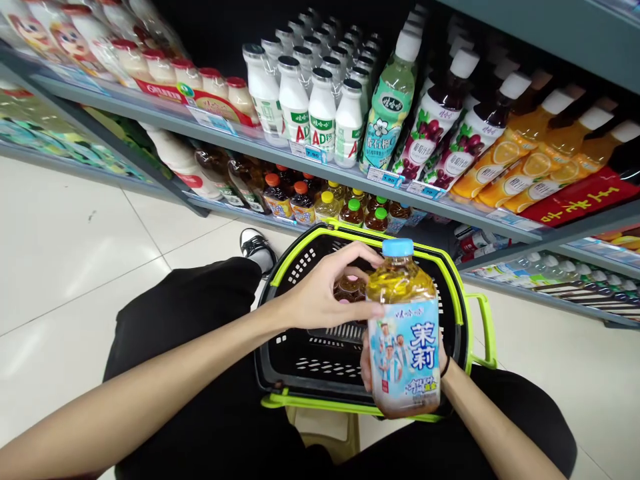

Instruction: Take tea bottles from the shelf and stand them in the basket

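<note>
A tea bottle (404, 353) with a light blue cap, amber liquid and a pale blue label stands upright in front of me, label facing me. My left hand (320, 287) has its thumb on the label's upper left edge and its fingers curled around behind the shoulder. Behind the lower part of the bottle is my right hand (367, 363), gripping it; most of that hand is hidden. Under both hands sits a black shopping basket (273, 373) with lime green trim. Inside it, partly covered by my left hand, are dark brown bottles (349, 288) with pinkish tops.
A shelf ahead holds white milk-drink bottles (295, 100), a green juice bottle (389, 107), grape juice bottles (430, 123) and orange juice bottles (525, 147). More capped bottles (327, 205) stand on the lower shelf. The basket's green handle (487, 330) sticks out right. My shoe (257, 250) is on the tiled floor.
</note>
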### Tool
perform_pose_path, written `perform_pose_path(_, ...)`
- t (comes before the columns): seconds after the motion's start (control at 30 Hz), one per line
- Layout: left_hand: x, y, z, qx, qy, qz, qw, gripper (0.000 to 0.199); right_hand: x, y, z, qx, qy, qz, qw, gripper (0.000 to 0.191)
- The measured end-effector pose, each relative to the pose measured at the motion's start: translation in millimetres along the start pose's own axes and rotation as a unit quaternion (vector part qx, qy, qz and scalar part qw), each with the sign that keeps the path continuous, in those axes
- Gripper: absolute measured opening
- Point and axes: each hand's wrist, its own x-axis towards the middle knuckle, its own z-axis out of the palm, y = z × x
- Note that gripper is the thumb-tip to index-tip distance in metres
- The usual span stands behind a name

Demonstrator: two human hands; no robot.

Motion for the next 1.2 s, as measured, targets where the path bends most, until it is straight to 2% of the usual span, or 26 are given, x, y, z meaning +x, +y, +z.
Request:
perform_pose_path(0.13,8,-6,5.4,-0.093,-0.003,-0.137,0.986,0.05,-2,-14,25,0.054,-0.073,0.055,0.994,0.094)
perform_pose_path(0.23,16,-12,12.7,-0.145,0.056,-0.21,0.965,0.053,2,-18,26,0.082,-0.155,0.097,0.98,0.099)
perform_pose_path(0.33,23,-13,17.8,-0.184,0.122,-0.255,0.941,0.057,5,-19,22,0.087,-0.193,0.076,0.974,0.102)
perform_pose_path(0.43,25,-10,19.2,-0.208,0.152,-0.259,0.931,0.061,2,-22,23,0.076,-0.198,0.082,0.974,0.098)
perform_pose_path(0.5,25,-8,18.2,-0.211,0.157,-0.247,0.932,0.063,-1,-24,27,0.07,-0.189,0.084,0.976,0.093)
perform_pose_path(0.57,25,-9,15.4,-0.211,0.158,-0.238,0.935,0.063,-2,-23,32,0.077,-0.185,0.056,0.978,0.096)
perform_pose_path(0.63,25,-12,10.8,-0.208,0.177,-0.235,0.933,0.066,-1,-20,36,0.08,-0.168,0.006,0.983,0.099)
perform_pose_path(0.7,26,-17,5.0,-0.213,0.203,-0.235,0.926,0.068,2,-18,39,0.064,-0.128,-0.063,0.988,0.093)
perform_pose_path(0.8,28,-21,-3.0,-0.251,0.211,-0.226,0.917,0.059,4,-19,43,0.031,-0.065,-0.144,0.987,0.083)
perform_pose_path(0.9,29,-22,-6.6,-0.291,0.185,-0.216,0.914,0.046,2,-25,46,0.033,-0.027,-0.163,0.986,0.082)
perform_pose_path(1.03,29,-26,-4.7,-0.295,0.149,-0.205,0.921,0.033,3,-27,46,0.01,0.019,-0.187,0.982,0.084)
perform_pose_path(1.2,30,-29,-1.6,-0.26,0.147,-0.201,0.933,0.029,4,-18,33,-0.084,0.082,-0.224,0.967,0.078)
